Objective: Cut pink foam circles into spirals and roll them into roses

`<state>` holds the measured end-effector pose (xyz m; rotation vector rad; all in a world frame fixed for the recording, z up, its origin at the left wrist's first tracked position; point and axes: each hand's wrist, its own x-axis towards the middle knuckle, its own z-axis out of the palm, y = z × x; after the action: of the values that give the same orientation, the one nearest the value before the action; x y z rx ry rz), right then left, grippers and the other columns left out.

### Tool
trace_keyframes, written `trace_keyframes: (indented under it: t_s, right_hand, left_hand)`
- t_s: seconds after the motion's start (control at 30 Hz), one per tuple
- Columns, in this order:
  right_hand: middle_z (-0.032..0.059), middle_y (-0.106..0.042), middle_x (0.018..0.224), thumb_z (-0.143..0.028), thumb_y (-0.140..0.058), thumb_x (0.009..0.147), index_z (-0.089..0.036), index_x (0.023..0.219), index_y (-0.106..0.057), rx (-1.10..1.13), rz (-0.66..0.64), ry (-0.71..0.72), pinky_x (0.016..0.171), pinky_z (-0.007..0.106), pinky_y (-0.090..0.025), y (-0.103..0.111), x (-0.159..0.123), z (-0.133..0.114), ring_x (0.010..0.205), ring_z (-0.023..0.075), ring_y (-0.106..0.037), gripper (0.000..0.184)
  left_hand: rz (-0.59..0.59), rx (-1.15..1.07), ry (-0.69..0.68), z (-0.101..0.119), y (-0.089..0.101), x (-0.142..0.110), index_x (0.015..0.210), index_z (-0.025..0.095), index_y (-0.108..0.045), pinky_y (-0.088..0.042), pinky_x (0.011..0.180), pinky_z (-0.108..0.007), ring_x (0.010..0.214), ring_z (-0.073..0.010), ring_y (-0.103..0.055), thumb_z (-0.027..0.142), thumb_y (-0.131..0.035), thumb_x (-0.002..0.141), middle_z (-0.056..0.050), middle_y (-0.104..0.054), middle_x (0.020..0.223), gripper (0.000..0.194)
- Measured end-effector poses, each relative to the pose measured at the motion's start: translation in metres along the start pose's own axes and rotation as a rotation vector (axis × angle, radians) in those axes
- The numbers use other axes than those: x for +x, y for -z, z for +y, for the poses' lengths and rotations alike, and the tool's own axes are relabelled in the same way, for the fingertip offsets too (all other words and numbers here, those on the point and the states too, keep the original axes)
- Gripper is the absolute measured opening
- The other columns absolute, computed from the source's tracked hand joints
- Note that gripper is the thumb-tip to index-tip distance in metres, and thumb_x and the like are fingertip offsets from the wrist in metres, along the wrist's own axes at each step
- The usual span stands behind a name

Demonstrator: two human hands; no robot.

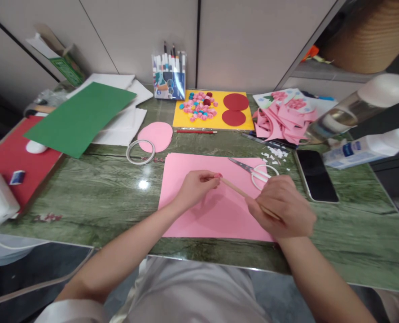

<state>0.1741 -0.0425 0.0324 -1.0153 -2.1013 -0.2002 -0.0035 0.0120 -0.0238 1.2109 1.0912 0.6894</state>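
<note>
Pinching at the middle of the action, the left hand (197, 188) has its thumb and fingertips drawn together on a small pink piece (218, 175), held just above the pink sheets (182, 220). And across from it, the right hand (285, 208), fingers curled closed around a wooden stick (234, 187)! The stick slants down from the left fingertips toward the right palm, its far tip right up against the pink piece, though whether the two are joined I cannot tell.

Just beyond the right hand lie the scissors (249, 168), blades toward the left, white handles close to the knuckles, resting on the sheets. White paper scraps (276, 153) are scattered just past them, and a phone (315, 175) lies face up to the right. Over to the back, a yellow sheet (178, 121) carries a crowd of little colored pieces (199, 107) and two red ovals (235, 102), with a heap of pink strips (283, 119) beside it. On the left, a green sheet (81, 116) rests across white papers (118, 132).
</note>
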Motion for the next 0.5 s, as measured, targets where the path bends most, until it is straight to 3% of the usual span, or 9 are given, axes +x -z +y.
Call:
trace_keyframes:
  t_s: [0.1, 0.17, 0.3, 0.5]
  right_hand:
    - [-0.0048, -0.046, 0.045, -0.013, -0.062, 0.073, -0.020, 0.054, -0.044, 0.051, 0.095, 0.028, 0.051, 0.029, -0.042, -0.002, 0.000, -0.001, 0.044, 0.0105, -0.046, 0.027]
    - [-0.0050, -0.047, 0.046, -0.017, -0.061, 0.075, -0.020, 0.057, -0.045, 0.129, 0.122, -0.037, 0.051, 0.030, -0.041, -0.006, -0.001, -0.001, 0.044, 0.0105, -0.045, 0.024]
    - [-0.0047, -0.055, 0.051, -0.022, -0.060, 0.075, -0.020, 0.076, -0.056, 0.204, 0.102, -0.099, 0.054, 0.030, -0.042, -0.011, -0.002, -0.004, 0.046, 0.0105, -0.048, 0.004]
    - [-0.0012, -0.066, 0.062, -0.008, -0.067, 0.069, -0.019, 0.084, -0.061, 0.081, 0.089, 0.026, 0.061, 0.029, -0.045, -0.013, -0.006, -0.003, 0.053, 0.0104, -0.057, 0.020]
  left_hand:
    - [-0.017, 0.024, -0.010, -0.001, -0.002, -0.002, 0.086, 0.012, -0.069, -0.044, 0.062, -0.024, 0.067, -0.0137, -0.057, 0.032, -0.061, 0.070, -0.007, -0.068, 0.079, 0.027]
    - [-0.024, 0.041, -0.008, 0.001, -0.004, -0.004, 0.085, 0.012, -0.069, -0.042, 0.058, -0.023, 0.063, -0.0128, -0.056, 0.033, -0.061, 0.070, -0.007, -0.067, 0.076, 0.027]
    - [-0.013, 0.069, 0.001, 0.005, -0.003, -0.004, 0.083, 0.012, -0.070, -0.040, 0.053, -0.021, 0.059, -0.0118, -0.054, 0.034, -0.060, 0.070, -0.005, -0.066, 0.070, 0.027]
    - [0.034, -0.019, -0.006, 0.006, 0.001, -0.001, 0.084, 0.011, -0.070, -0.045, 0.065, -0.024, 0.072, -0.0142, -0.059, 0.028, -0.061, 0.069, -0.008, -0.069, 0.083, 0.024]
